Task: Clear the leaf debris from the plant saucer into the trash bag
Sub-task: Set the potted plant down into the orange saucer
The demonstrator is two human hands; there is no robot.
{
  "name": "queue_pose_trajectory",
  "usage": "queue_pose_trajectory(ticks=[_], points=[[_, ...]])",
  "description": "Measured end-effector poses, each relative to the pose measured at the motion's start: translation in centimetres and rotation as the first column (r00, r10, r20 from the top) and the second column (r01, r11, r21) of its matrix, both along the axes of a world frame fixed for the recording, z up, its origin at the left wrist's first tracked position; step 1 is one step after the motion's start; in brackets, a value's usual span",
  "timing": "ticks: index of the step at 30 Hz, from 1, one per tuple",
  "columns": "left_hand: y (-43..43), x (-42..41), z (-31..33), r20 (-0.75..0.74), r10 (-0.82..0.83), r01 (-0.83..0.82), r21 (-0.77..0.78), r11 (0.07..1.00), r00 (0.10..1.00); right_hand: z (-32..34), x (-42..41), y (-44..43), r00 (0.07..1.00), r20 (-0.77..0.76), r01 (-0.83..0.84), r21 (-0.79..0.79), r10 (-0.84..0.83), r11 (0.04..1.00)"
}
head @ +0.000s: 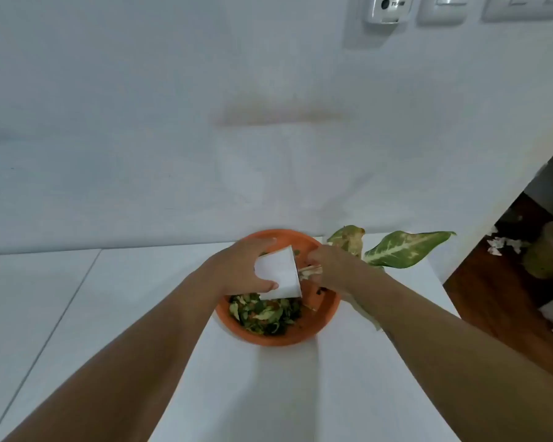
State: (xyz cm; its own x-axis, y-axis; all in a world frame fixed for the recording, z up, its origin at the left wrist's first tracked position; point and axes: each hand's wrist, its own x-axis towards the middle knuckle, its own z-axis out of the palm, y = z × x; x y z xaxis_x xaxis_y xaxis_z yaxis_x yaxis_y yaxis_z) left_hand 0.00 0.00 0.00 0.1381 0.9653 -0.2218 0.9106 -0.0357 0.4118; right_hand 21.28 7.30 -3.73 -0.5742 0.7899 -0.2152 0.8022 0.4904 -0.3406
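Saucer: an orange plant saucer [324, 317] sits at the centre of the frame, slightly below the middle, on a white surface [268, 393] that meets a white wall [141, 122].
Leaf debris: a heap of green and yellowish leaf debris [262, 315] lies in the lower left part of the saucer, under the cup.
Cup: a white paper cup [280, 272] is tipped on its side over the saucer, mouth facing right.
Left hand: the left hand [240, 266] wraps the cup, thumb along its lower side, fingers over the top.
Right hand: the right hand [328, 264] is at the cup's mouth, fingertips pinched on pale dry leaf bits [310, 272] at the rim.
Plant: variegated green-and-cream leaves [403, 248] lie just right of the saucer, behind the right wrist.
Right edge of frame: dark wooden floor [508, 298] with crumpled white scraps [500, 245].
Top right: wall switches [441, 9].
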Motion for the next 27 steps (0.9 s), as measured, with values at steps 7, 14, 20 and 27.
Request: queue_pose_trajectory(ticks=[7,14,20,27], points=[[1.4,1.0,-1.1,-0.006,-0.049,0.049,0.01,0.999,0.999,-0.6,0.2,0.1,0.999,-0.028,-0.043,0.104,0.046,0.994],[3.5,0.8,-1.8,0.016,-0.108,0.109,-0.071,0.992,0.994,-1.5,0.6,-1.9,0.948,-0.301,0.176,0.229,-0.102,0.957],[4.6,0.9,-1.5,-0.003,-0.224,0.224,0.005,0.974,0.974,-3.3,0.3,-4.8,0.844,-0.433,0.391,0.091,-0.317,0.916],[4.9,-0.5,-1.5,0.08,-0.191,0.185,0.075,0.98,0.978,-4.1,-0.2,-5.6,0.689,-0.521,0.526,-0.118,-0.504,0.842]])
